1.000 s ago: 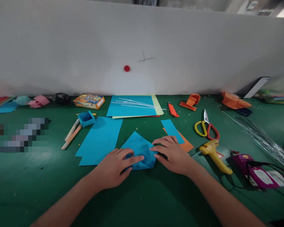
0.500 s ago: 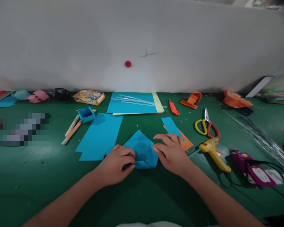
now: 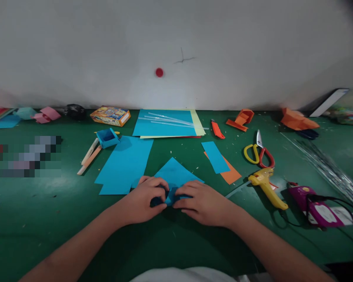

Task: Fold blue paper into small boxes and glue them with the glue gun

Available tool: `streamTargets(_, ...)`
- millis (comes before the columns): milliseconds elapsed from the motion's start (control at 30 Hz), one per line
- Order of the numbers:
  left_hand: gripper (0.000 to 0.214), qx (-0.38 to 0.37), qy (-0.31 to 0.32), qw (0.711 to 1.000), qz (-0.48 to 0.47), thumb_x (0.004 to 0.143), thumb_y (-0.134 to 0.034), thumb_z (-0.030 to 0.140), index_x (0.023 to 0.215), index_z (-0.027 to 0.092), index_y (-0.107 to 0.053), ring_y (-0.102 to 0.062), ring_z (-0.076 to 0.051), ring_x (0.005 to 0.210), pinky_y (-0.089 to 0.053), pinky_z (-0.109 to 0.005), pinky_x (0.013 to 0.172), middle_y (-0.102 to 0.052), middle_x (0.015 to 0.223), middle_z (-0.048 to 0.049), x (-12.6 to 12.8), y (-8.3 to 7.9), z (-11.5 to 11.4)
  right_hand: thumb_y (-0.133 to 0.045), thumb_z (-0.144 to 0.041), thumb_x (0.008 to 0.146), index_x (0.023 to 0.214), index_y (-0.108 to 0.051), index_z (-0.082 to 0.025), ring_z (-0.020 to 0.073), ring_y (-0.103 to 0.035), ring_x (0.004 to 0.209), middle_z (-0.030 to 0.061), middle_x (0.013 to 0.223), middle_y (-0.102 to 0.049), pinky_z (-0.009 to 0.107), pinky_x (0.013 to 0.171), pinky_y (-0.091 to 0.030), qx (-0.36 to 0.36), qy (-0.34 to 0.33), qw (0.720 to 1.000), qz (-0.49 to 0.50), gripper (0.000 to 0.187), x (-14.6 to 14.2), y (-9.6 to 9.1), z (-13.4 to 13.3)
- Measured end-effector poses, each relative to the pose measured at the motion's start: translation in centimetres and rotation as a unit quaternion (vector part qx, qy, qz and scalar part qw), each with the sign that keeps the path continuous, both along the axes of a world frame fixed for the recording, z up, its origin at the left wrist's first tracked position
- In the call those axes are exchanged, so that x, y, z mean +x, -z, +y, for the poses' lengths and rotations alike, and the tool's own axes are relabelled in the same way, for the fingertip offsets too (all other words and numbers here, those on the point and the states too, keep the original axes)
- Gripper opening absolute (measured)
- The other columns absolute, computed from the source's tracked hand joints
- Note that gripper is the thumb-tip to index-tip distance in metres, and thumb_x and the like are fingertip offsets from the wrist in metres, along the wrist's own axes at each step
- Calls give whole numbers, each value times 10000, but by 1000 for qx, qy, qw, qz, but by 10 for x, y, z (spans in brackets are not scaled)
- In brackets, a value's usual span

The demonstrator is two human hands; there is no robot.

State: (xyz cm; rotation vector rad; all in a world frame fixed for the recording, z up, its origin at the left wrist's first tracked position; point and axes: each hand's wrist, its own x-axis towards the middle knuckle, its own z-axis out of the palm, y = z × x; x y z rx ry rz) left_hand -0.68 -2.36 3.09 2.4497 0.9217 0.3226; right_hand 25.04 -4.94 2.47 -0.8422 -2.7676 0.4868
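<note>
A folded blue paper lies on the green table right in front of me, its point aimed away. My left hand is curled over its near left edge, fingers pinched on the paper. My right hand presses and pinches the near right edge, the fingertips of both hands almost meeting. The near part of the paper is hidden under my fingers. A larger flat blue sheet lies just left of it.
A small blue paper box, sticks, a blue sheet with clear glue sticks, and an orange box lie behind. On the right are a blue strip on orange paper, an orange knife, scissors, a yellow glue gun and a purple tool.
Both hands have drawn toward me and together. The right hand left the paper's right corner and now meets the left at the near edge, where the paper is folded narrower.
</note>
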Motion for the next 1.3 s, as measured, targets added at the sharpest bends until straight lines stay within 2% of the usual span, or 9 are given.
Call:
streamTargets(200,110,20,-14,999,25,888,-637,217,986,211,-588,-590,-211,976,-414,-356,868,-629,1060,-32,2,1,0,-556,-287,996,1214,-687,-258,229,-562,1123,73,1270,-630,420,983,-449,-11,17,1000,12,257,7,2,3)
streamTargets(400,121,98,61,992,45,921,-572,158,956,234,-660,-573,-219,989,-393,-368,866,-632,1129,-44,2,2,-1,-556,-263,992,1196,-704,-247,241,-562,1132,84,1268,-629,434,991,-462,-17,18,1000,16,253,7,0,3)
streamTargets(500,101,116,91,988,40,940,-585,212,968,227,-681,-588,-221,994,-397,-374,866,-664,1105,-49,1,2,-1,-551,-266,995,1178,-707,-236,237,-567,1128,86,1260,-630,427,995,-473,-28,28,999,33,242,8,0,5)
streamTargets(700,149,138,97,985,29,985,-554,274,948,231,-691,-611,-201,980,-403,-362,835,-684,1066,-37,1,9,4,-528,-271,982,1414,-520,-226,281,-489,1294,126,1435,-510,459,1022,-485,-20,193,975,109,435,-1,12,18)
streamTargets(833,146,143,36,988,35,988,-541,292,992,235,-675,-603,-226,1023,-440,-397,893,-664,1133,-56,2,17,8,-554,-279,933,1527,-357,-206,318,-503,1271,122,1498,-490,442,901,-550,-13,277,957,81,630,-9,22,32)
streamTargets(967,344,116,-78,990,15,959,-586,313,1296,254,-551,-563,-266,1205,-498,-398,962,-559,1335,-94,4,24,12,-555,-290,933,1556,-325,-212,304,-555,1170,95,1381,-621,407,812,-563,4,260,964,47,668,-8,26,39)
streamTargets(1067,538,100,-135,986,7,953,-589,338,1451,244,-406,-520,-279,1283,-521,-386,970,-481,1427,-118,6,27,14,-565,-230,925,1498,-439,-249,252,-590,1112,54,1315,-664,376,821,-562,-1,239,967,86,587,-4,29,40)
streamTargets(1200,526,106,-120,986,45,971,-553,362,1466,233,-430,-471,-311,1321,-465,-468,1049,-470,1472,-114,8,27,15,-521,-231,971,1237,-696,-258,249,-581,1123,38,1338,-653,401,903,-545,24,204,975,79,319,-2,30,37)
streamTargets(1300,410,120,-76,987,76,1007,-470,307,1405,236,-532,-491,-304,1275,-437,-498,1052,-533,1433,-94,8,26,14,-470,-224,995,1303,-666,-252,256,-565,1139,41,1392,-623,417,929,-545,36,187,981,49,365,-1,26,32)
